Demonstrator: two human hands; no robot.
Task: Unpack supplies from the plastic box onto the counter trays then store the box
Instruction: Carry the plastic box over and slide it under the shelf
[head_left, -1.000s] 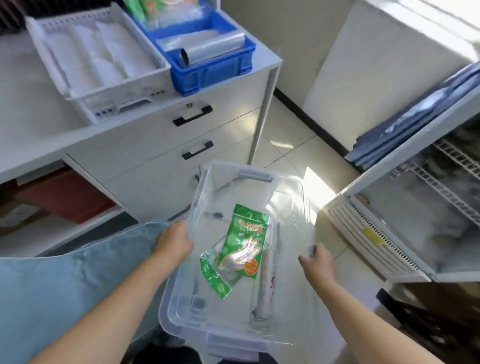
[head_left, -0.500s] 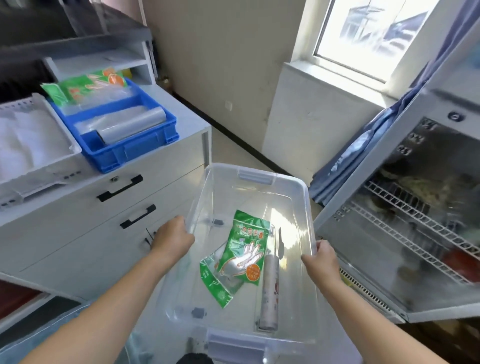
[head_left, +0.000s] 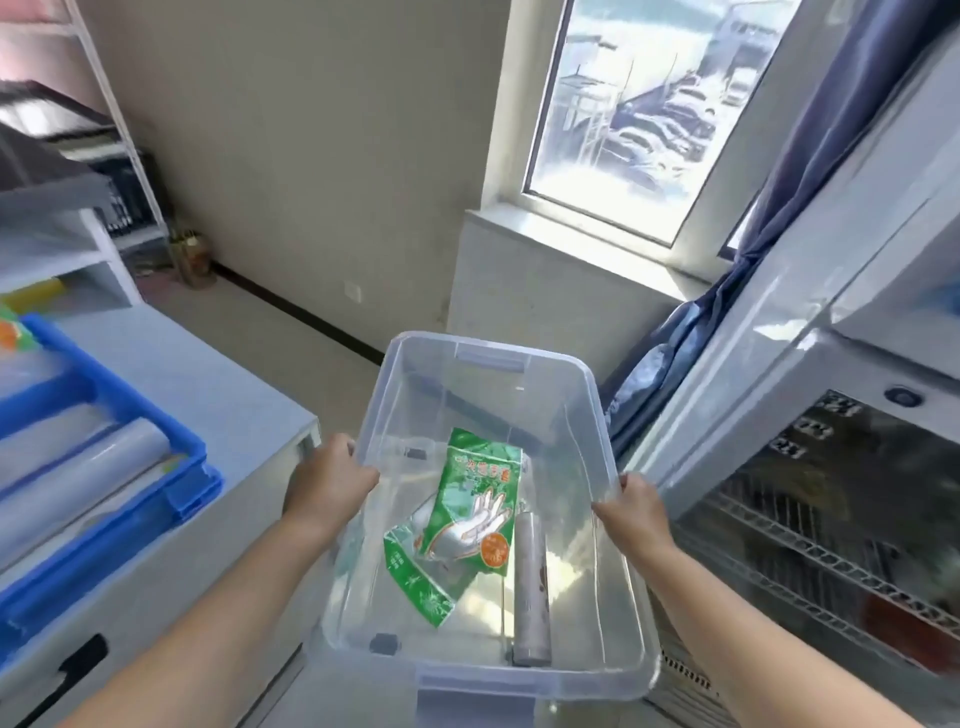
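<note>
A clear plastic box (head_left: 582, 415) hangs in the air in front of me, carried by its long rims. My left hand (head_left: 327, 486) grips the left rim and my right hand (head_left: 631, 512) grips the right rim. Inside lie green glove packets (head_left: 467, 514) and, to their right, a grey roll (head_left: 530, 582). At the left stands the white counter (head_left: 208, 384) with a blue tray (head_left: 192, 462) that holds rolls of clear film (head_left: 72, 483).
A glass-door fridge (head_left: 831, 499) with wire shelves stands close on the right. A blue curtain (head_left: 691, 332) hangs beside a window (head_left: 639, 109). Bare floor (head_left: 311, 358) runs ahead between counter and wall. Drawer handle (head_left: 78, 670) shows at lower left.
The box has risen to counter height in both hands, and my view has lifted from the counter drawers and floor toward the wall and window. The grip on both rims is unchanged.
</note>
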